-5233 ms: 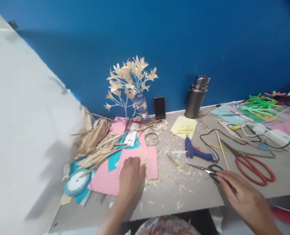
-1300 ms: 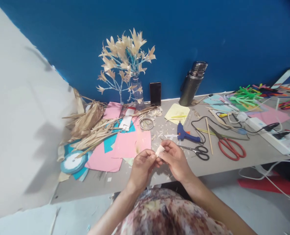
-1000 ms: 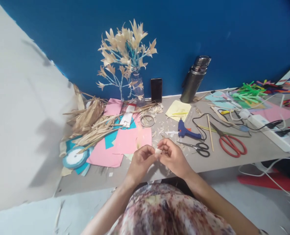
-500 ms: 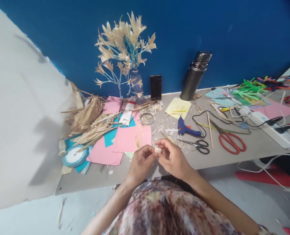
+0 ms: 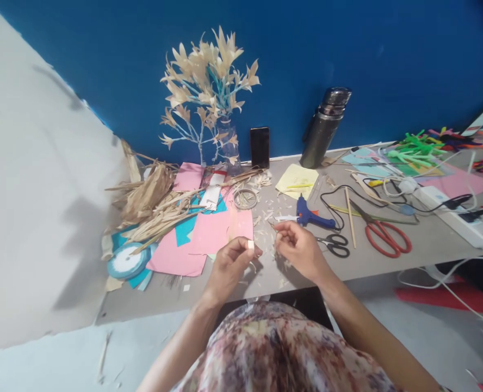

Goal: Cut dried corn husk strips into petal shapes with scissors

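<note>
My left hand (image 5: 229, 267) pinches a small pale, squarish piece (image 5: 251, 245) between thumb and fingers, just over the near edge of the pink sheets. To its right, my right hand (image 5: 298, 247) is closed, thumb against fingertips, above thin pale scraps on the table. Whatever those fingertips hold, if anything, is too small to make out. Just beyond the right hand lie a blue glue gun (image 5: 313, 214) and black-handled scissors (image 5: 336, 245), their blades partly hidden by the hand. Pink sheets (image 5: 221, 228) lie beyond my left hand.
Dried husks (image 5: 152, 201) and a blue ribbon spool (image 5: 128, 260) lie at left. Behind stand husk flowers (image 5: 212, 71) in a bottle, a phone (image 5: 260, 148) and a thermos (image 5: 325, 130). Red-handled scissors (image 5: 388, 237) and a power strip (image 5: 449, 212) with cables are at right.
My hands have come apart. The right hand has moved right and slightly away from me, off the small pale piece, which stays in my left hand.
</note>
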Available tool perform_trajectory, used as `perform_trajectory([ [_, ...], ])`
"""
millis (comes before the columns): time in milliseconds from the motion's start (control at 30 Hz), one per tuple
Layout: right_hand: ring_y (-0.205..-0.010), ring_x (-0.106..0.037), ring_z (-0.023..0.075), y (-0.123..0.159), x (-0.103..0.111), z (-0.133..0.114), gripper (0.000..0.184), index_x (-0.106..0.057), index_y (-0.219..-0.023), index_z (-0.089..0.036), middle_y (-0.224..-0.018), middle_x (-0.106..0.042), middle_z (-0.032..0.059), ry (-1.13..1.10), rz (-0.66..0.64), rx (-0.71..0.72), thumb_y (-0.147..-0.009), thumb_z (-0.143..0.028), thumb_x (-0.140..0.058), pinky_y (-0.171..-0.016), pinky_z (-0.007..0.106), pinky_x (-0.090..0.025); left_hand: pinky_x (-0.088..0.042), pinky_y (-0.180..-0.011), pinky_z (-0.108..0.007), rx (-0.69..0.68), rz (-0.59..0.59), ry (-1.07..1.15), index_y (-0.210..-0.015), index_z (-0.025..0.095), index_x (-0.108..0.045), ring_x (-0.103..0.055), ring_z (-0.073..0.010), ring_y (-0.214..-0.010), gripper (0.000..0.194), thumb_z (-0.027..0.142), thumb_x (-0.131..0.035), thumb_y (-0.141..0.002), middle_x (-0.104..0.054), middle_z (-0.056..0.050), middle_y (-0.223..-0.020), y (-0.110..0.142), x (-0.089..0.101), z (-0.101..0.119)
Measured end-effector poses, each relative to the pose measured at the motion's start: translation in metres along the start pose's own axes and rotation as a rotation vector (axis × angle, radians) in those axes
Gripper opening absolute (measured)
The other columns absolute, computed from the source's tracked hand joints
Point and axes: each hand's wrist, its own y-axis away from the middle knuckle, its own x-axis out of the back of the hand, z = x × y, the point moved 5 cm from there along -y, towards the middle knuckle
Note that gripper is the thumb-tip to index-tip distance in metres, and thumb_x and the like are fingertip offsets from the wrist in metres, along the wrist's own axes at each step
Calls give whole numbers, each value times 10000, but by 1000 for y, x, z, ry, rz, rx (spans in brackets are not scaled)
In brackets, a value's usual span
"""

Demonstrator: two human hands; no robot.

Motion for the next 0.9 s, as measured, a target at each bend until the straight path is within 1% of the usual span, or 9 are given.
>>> perform_trajectory([
  [100, -657, -574, 134, -2, 4, 7, 331, -615, -1014, -182, -782, -629, -5, -180, -1, -56, -719, -271, -737, -602, 253, -442, -477, -710, -282, 19, -4, 48, -777, 161, -611, -616, -156, -721, 219, 359, -701, -806, -680, -46, -770, -5, 9, -1],
  [233, -589, -545, 101, 3, -8, 14, 372, -632, -985, -167, -747, -628, -21, -426, -65, -152, -674, -277, -803, -559, 230, -404, -490, -692, -292, 55, 82, -70, -765, 141, -631, -618, -156, -651, 223, 351, -703, -792, -666, -35, -674, -14, 25, -4],
  [300, -562, -526, 87, 5, -13, 16, 360, -638, -972, -162, -726, -624, -28, -461, -71, -177, -671, -264, -807, -545, 222, -389, -499, -693, -304, 66, 153, -155, -872, 139, -656, -636, -168, -663, 219, 334, -699, -781, -688, -42, -722, -16, 32, -4],
  [367, -571, -536, 89, 6, -16, 16, 346, -641, -965, -162, -726, -625, -29, -453, -63, -184, -674, -256, -804, -555, 223, -394, -497, -692, -298, 28, 284, -279, -1033, 156, -651, -648, -170, -701, 312, 305, -703, -764, -710, -51, -840, -14, 38, 2],
  [433, -605, -561, 100, 6, -18, 15, 332, -642, -968, -167, -739, -626, -27, -411, -45, -168, -683, -252, -792, -578, 229, -407, -483, -680, -276, -19, 362, -388, -1058, 179, -648, -643, -161, -723, 325, 299, -702, -762, -708, -45, -887, -9, 35, 8],
  [467, -628, -573, 108, 6, -18, 13, 327, -640, -975, -171, -747, -626, -26, -381, -38, -154, -691, -249, -781, -590, 232, -414, -474, -669, -266, -21, 336, -407, -1011, 178, -658, -636, -158, -720, 279, 309, -697, -767, -704, -41, -860, -7, 30, 9],
  [567, -681, -589, 126, 7, -21, 5, 294, -633, -983, -175, -762, -621, -20, -289, -29, -113, -712, -224, -737, -622, 240, -429, -444, -601, -248, 82, 75, -309, -864, 163, -660, -603, -146, -634, 200, 336, -694, -768, -681, -27, -720, -3, 3, 1],
  [733, -718, -586, 132, 11, -23, -6, 261, -629, -986, -170, -788, -612, -11, -225, -102, -76, -732, -198, -680, -665, 251, -444, -401, -575, -232, 102, 60, -205, -695, 150, -609, -523, -111, -556, 168, 291, -671, -763, -620, -4, -590, -2, -9, -5],
  [900, -660, -557, 109, 14, -22, -6, 271, -653, -977, -173, -757, -615, -25, -240, -197, -115, -709, -160, -695, -623, 232, -418, -382, -582, -229, 115, -65, -175, -678, 143, -600, -508, -100, -569, 166, 259, -683, -763, -613, -1, -607, -2, -8, -4],
])
